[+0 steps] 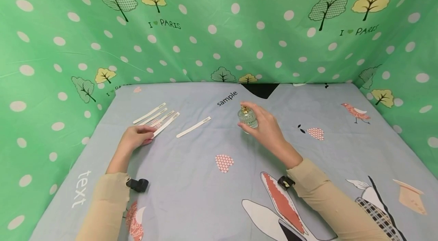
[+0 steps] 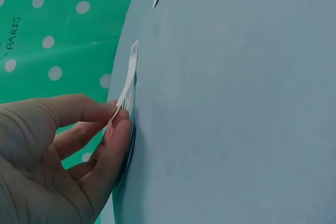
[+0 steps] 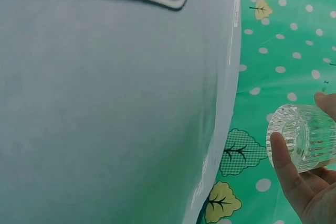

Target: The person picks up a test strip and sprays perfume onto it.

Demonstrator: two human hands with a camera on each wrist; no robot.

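Note:
My left hand point(image 1: 137, 137) pinches the near end of a white paper test strip point(image 1: 167, 124) between thumb and fingers; the left wrist view shows the same strip point(image 2: 127, 77) bending slightly up from the fingertips. Several similar strips point(image 1: 149, 113) lie side by side just beyond that hand. In my right hand point(image 1: 265, 125) is a ribbed clear-glass perfume bottle point(image 1: 248, 118) with a gold spray neck. One finger rests on the bottle's top, and the thumb is low on its side. The bottle's ribbed base point(image 3: 286, 135) shows in the right wrist view.
A single strip point(image 1: 193, 127) lies apart, between the left hand and the bottle. Everything is on a grey-blue printed cloth point(image 1: 191, 195). A green dotted curtain point(image 1: 219, 13) rises behind the far edge and along both sides.

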